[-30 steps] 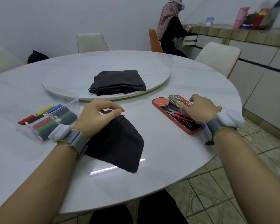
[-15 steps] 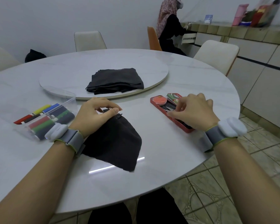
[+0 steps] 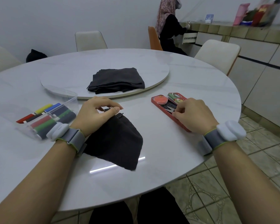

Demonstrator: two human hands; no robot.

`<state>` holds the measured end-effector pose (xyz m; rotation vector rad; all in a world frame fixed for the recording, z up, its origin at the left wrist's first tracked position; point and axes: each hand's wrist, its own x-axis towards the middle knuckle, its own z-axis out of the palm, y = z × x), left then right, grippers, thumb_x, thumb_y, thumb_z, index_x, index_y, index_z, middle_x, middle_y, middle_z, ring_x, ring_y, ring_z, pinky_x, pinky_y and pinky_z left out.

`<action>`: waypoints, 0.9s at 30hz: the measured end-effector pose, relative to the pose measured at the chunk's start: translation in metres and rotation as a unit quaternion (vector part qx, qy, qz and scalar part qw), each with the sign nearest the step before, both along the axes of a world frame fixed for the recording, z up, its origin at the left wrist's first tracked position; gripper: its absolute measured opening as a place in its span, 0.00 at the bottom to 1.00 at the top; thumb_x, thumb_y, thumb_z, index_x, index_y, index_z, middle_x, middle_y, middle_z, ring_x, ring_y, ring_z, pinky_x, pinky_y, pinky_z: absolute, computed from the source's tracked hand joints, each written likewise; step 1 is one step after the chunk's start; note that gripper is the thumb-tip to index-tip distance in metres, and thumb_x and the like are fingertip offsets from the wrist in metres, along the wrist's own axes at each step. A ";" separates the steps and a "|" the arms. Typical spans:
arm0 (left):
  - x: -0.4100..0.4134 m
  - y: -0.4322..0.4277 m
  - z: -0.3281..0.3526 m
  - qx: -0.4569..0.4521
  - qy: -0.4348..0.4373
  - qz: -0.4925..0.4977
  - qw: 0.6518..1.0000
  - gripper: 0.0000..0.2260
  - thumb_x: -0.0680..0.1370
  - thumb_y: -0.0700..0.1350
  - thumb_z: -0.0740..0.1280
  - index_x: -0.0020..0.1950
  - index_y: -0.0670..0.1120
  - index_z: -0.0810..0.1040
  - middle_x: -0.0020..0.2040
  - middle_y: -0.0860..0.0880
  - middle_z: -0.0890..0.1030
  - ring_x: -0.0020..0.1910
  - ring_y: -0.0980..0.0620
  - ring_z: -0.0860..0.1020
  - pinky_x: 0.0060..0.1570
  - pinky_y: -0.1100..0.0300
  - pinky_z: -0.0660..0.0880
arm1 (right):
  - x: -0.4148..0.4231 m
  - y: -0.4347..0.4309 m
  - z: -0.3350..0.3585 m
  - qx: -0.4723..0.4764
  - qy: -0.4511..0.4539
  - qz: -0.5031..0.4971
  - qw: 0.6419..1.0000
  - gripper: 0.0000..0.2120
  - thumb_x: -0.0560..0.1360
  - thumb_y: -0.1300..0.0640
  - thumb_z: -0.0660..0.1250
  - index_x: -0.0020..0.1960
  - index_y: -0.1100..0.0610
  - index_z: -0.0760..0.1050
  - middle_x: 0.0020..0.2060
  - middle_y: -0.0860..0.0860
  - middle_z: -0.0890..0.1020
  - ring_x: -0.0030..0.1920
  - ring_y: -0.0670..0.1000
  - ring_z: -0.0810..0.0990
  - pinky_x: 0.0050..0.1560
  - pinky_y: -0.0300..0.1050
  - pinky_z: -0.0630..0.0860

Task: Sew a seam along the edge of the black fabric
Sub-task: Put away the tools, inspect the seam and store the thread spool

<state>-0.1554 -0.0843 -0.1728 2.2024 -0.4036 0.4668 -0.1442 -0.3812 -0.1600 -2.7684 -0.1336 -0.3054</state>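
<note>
Head view. The black fabric (image 3: 116, 141) lies flat on the surface (image 3: 168, 152) directly before the person. Its long axis runs from the far corner obliquely toward the near right. The left hand (image 3: 95, 113) rests on that far corner with fingers curled, and thumb and forefinger pinch the cloth where a short thread end shows. Right of the fabric, well apart from it, lies the red sewing-kit case (image 3: 160, 105). The right hand (image 3: 194, 115) curls into the case with its fingertips at the small thread snips (image 3: 169, 110); whether they have closed on the tool cannot be told. The coming move probably carries a tool leftward from the case to the pinched corner. A box of thread spools (image 3: 45, 122) sits left of the fabric, and folded dark cloth (image 3: 116, 81) lies beyond it.
</note>
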 end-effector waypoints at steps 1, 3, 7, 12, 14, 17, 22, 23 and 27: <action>0.000 0.000 0.000 -0.001 0.000 0.000 1.000 0.07 0.75 0.51 0.67 0.46 0.57 0.86 0.47 0.59 0.84 0.53 0.56 0.77 0.53 0.51 0.76 | 0.002 -0.002 0.000 0.006 -0.001 0.001 1.000 0.08 0.77 0.54 0.66 0.45 0.54 0.83 0.47 0.53 0.82 0.51 0.60 0.78 0.53 0.53 0.75; 0.000 0.000 0.000 0.000 0.000 -0.001 1.000 0.07 0.75 0.51 0.67 0.46 0.57 0.86 0.47 0.59 0.84 0.53 0.56 0.77 0.53 0.50 0.76 | 0.007 -0.007 0.001 0.015 0.002 -0.001 1.000 0.07 0.76 0.54 0.67 0.43 0.54 0.83 0.44 0.54 0.83 0.48 0.59 0.79 0.49 0.52 0.77; 0.000 0.000 -0.001 0.002 0.001 -0.002 1.000 0.07 0.75 0.51 0.67 0.46 0.56 0.86 0.47 0.59 0.84 0.53 0.56 0.77 0.54 0.51 0.76 | 0.018 -0.016 0.008 0.031 0.005 -0.004 0.999 0.05 0.74 0.56 0.69 0.39 0.51 0.81 0.42 0.53 0.83 0.47 0.58 0.79 0.48 0.51 0.78; 0.001 0.002 -0.002 0.010 0.002 -0.003 1.000 0.06 0.76 0.51 0.68 0.46 0.57 0.85 0.47 0.58 0.84 0.53 0.56 0.77 0.53 0.50 0.76 | 0.027 -0.019 0.015 0.033 -0.001 0.007 0.999 0.09 0.72 0.57 0.71 0.34 0.47 0.77 0.39 0.51 0.83 0.47 0.56 0.80 0.49 0.52 0.79; 0.001 0.001 -0.002 0.009 0.003 -0.003 1.000 0.07 0.76 0.51 0.68 0.46 0.57 0.86 0.47 0.57 0.84 0.53 0.55 0.77 0.53 0.50 0.76 | 0.031 -0.021 0.017 0.033 -0.005 0.007 0.999 0.08 0.71 0.58 0.71 0.36 0.47 0.79 0.38 0.49 0.82 0.47 0.56 0.81 0.50 0.52 0.80; 0.001 0.002 -0.003 0.013 0.003 -0.005 1.000 0.06 0.76 0.50 0.68 0.46 0.57 0.86 0.48 0.57 0.84 0.53 0.55 0.77 0.53 0.51 0.76 | 0.035 -0.022 0.021 0.036 -0.010 0.012 0.999 0.08 0.71 0.61 0.70 0.38 0.49 0.81 0.36 0.48 0.81 0.46 0.55 0.82 0.50 0.52 0.80; 0.002 0.002 -0.002 0.015 0.007 -0.006 1.000 0.05 0.78 0.48 0.70 0.47 0.56 0.86 0.48 0.56 0.84 0.53 0.54 0.78 0.53 0.51 0.76 | 0.041 -0.022 0.021 0.010 0.049 0.031 0.998 0.10 0.70 0.62 0.73 0.35 0.48 0.79 0.34 0.46 0.78 0.42 0.52 0.79 0.45 0.45 0.77; 0.002 0.002 -0.002 0.015 0.007 -0.006 1.000 0.05 0.78 0.48 0.70 0.47 0.56 0.86 0.48 0.56 0.84 0.53 0.54 0.78 0.53 0.51 0.76 | 0.042 -0.022 0.020 0.010 0.061 0.030 0.998 0.09 0.69 0.61 0.73 0.36 0.48 0.79 0.35 0.46 0.79 0.43 0.53 0.78 0.45 0.45 0.76; 0.000 0.002 -0.001 0.014 0.004 -0.003 1.000 0.07 0.75 0.52 0.67 0.47 0.56 0.86 0.48 0.57 0.84 0.53 0.55 0.78 0.54 0.50 0.76 | 0.046 -0.024 0.014 0.037 0.059 0.002 0.998 0.11 0.71 0.56 0.74 0.53 0.53 0.80 0.49 0.52 0.80 0.50 0.55 0.78 0.54 0.51 0.77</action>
